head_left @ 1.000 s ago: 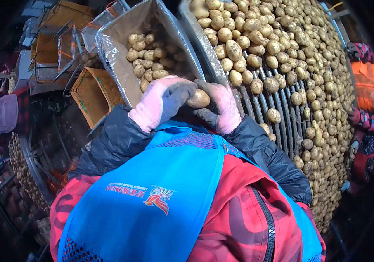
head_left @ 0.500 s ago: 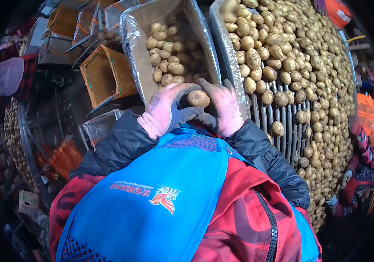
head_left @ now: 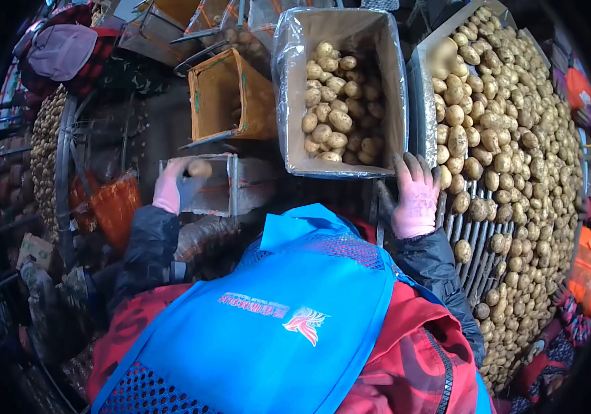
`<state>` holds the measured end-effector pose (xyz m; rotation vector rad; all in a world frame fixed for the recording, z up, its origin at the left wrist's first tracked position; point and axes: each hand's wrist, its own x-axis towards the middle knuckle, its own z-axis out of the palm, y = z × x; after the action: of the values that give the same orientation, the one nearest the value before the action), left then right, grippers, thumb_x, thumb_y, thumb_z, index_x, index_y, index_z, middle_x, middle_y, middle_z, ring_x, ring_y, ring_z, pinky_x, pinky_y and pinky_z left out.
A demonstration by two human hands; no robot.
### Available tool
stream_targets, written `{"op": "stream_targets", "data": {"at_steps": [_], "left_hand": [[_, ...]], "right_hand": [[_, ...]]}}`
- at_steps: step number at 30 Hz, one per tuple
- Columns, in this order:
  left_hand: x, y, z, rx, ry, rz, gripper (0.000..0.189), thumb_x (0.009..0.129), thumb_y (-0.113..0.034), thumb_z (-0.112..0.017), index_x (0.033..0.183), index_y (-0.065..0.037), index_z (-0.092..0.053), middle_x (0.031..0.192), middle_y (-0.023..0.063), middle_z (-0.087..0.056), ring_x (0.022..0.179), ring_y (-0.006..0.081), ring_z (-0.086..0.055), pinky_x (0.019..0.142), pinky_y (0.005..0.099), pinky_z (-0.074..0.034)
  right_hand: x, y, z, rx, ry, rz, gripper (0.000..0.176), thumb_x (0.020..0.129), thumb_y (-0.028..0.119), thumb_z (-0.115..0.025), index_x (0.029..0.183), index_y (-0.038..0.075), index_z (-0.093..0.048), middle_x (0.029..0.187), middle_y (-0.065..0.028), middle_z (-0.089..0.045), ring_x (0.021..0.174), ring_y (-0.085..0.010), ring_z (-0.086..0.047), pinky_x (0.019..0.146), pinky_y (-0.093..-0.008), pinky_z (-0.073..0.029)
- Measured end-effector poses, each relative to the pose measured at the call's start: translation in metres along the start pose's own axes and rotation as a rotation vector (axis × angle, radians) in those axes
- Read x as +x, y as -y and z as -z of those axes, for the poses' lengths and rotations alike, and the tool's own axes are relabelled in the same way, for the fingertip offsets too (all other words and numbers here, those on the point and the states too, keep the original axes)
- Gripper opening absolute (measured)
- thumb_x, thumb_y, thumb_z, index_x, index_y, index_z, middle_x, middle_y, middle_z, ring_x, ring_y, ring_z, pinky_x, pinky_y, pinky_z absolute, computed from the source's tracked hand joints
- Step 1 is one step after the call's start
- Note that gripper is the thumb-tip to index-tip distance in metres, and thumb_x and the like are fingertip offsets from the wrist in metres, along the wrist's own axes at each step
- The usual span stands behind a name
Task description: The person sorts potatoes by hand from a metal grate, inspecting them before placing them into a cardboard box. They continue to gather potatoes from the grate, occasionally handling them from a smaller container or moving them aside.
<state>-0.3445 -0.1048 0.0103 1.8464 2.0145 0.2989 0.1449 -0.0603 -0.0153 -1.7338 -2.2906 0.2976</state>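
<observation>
- Head view: left hand (head_left: 173, 188) out on the left, motion-blurred; fingers clamped on a potato (head_left: 199, 168), exact fingertip contact smeared.
- That potato overlaps the far left of a plastic-lined frame (head_left: 210, 198); height above it can't be told.
- Right hand (head_left: 416, 198) at the near right corner of the carton (head_left: 393, 96), fingers apart; can't tell if they touch the rim.
- Carton lined with clear plastic, far middle; small potatoes (head_left: 337, 103) inside, right-side ones shadowed, hard to count.
- Blurry round patch (head_left: 442, 58) by the far left end of the potato heap (head_left: 530, 141), can't make out.
- Heap on the right covers most of the metal bars (head_left: 473, 259); right sleeve (head_left: 430, 265) hides their near left part.
- Blue vest (head_left: 254, 345) blocks the near middle; its lettering too small to read.
- Orange crate (head_left: 259, 103) left of carton, interior dim; orange sack (head_left: 117, 207) farther left, partly shadowed.
- Lavender cap (head_left: 63, 52) far left; patterned sleeve (head_left: 575, 324) of another person at right, cut by dark lens edge.
</observation>
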Motion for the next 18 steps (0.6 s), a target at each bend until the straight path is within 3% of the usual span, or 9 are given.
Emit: {"op": "stream_targets", "data": {"at_steps": [1, 3, 4, 6, 9, 11, 14, 17, 18], "left_hand": [[-0.003, -0.006, -0.002, -0.006, -0.004, -0.014, 0.05, 0.075, -0.011, -0.083, 0.122, -0.004, -0.066, 0.115, 0.0157, -0.068, 0.111, 0.03, -0.066, 0.098, 0.0377, -0.051], [0.001, -0.022, -0.01, 0.394, 0.088, 0.057, 0.058, 0.078, -0.015, -0.08, 0.132, -0.005, -0.059, 0.125, 0.0196, -0.064, 0.121, 0.0347, -0.06, 0.106, 0.0424, -0.046], [0.018, -0.031, -0.017, 0.313, 0.105, -0.019, 0.065, 0.081, -0.02, -0.077, 0.139, -0.004, -0.053, 0.133, 0.0222, -0.059, 0.127, 0.0394, -0.054, 0.108, 0.0466, -0.043], [0.054, -0.095, -0.03, 0.092, 0.001, -0.283, 0.063, 0.081, -0.015, -0.078, 0.139, -0.006, -0.053, 0.132, 0.0219, -0.06, 0.123, 0.0407, -0.057, 0.106, 0.0455, -0.045], [0.114, -0.194, -0.051, -0.065, 0.106, -0.573, 0.059, 0.084, -0.015, -0.076, 0.138, -0.006, -0.055, 0.136, 0.0233, -0.056, 0.126, 0.04, -0.054, 0.107, 0.0442, -0.044], [0.155, -0.228, -0.095, -0.066, 0.213, -0.534, 0.062, 0.091, -0.032, -0.072, 0.143, -0.006, -0.049, 0.14, 0.0252, -0.053, 0.133, 0.0421, -0.047, 0.113, 0.0457, -0.039], [0.232, -0.244, -0.162, 0.135, 0.216, -0.474, 0.076, 0.089, -0.057, -0.065, 0.142, -0.006, -0.047, 0.139, 0.0255, -0.053, 0.129, 0.043, -0.05, 0.108, 0.049, -0.042], [0.308, -0.228, -0.21, 0.381, 0.143, -0.126, 0.086, 0.087, -0.067, -0.059, 0.146, -0.006, -0.043, 0.143, 0.0249, -0.05, 0.133, 0.0427, -0.048, 0.112, 0.0487, -0.039], [0.323, -0.225, -0.203, 0.396, 0.21, -0.036, 0.089, 0.088, -0.069, -0.057, 0.148, -0.006, -0.041, 0.146, 0.0244, -0.049, 0.136, 0.0421, -0.045, 0.114, 0.0473, -0.037]], "right_hand": [[0.0, -0.002, 0.003, -0.011, 0.002, -0.01, 0.062, 0.084, 0.036, -0.072, 0.137, 0.009, -0.054, 0.14, -0.0121, -0.052, 0.136, -0.0333, -0.042, 0.116, -0.0606, -0.024], [0.001, -0.003, 0.009, -0.081, -0.001, -0.049, 0.064, 0.085, 0.034, -0.071, 0.142, 0.011, -0.052, 0.142, -0.0141, -0.05, 0.139, -0.0358, -0.04, 0.117, -0.0618, -0.021], [0.002, -0.005, 0.012, -0.112, 0.008, -0.076, 0.065, 0.085, 0.033, -0.071, 0.143, 0.012, -0.051, 0.144, -0.0141, -0.049, 0.14, -0.0359, -0.039, 0.117, -0.0619, -0.021], [0.003, -0.012, 0.014, -0.171, 0.016, -0.121, 0.068, 0.082, 0.029, -0.072, 0.145, 0.014, -0.05, 0.147, -0.0134, -0.046, 0.142, -0.0355, -0.036, 0.118, -0.062, -0.02], [0.006, -0.014, 0.011, -0.202, 0.029, -0.148, 0.068, 0.08, 0.023, -0.072, 0.144, 0.015, -0.05, 0.148, -0.0132, -0.045, 0.141, -0.0349, -0.038, 0.117, -0.0629, -0.021], [0.006, -0.016, 0.006, -0.24, 0.031, -0.135, 0.064, 0.079, 0.019, -0.07, 0.141, 0.014, -0.053, 0.148, -0.0125, -0.046, 0.139, -0.034, -0.04, 0.115, -0.0635, -0.024], [0.007, -0.018, 0.004, -0.284, 0.044, -0.13, 0.064, 0.077, 0.017, -0.069, 0.139, 0.014, -0.054, 0.147, -0.0125, -0.048, 0.138, -0.0339, -0.041, 0.114, -0.0638, -0.026], [0.011, -0.018, 0.008, -0.237, 0.076, -0.145, 0.063, 0.076, 0.02, -0.069, 0.137, 0.014, -0.055, 0.145, -0.0121, -0.048, 0.135, -0.0342, -0.043, 0.113, -0.0646, -0.027], [0.01, -0.022, 0.002, -0.255, 0.041, -0.124, 0.066, 0.074, 0.023, -0.072, 0.137, 0.014, -0.054, 0.145, -0.0123, -0.048, 0.135, -0.0352, -0.043, 0.113, -0.0645, -0.028]]}}
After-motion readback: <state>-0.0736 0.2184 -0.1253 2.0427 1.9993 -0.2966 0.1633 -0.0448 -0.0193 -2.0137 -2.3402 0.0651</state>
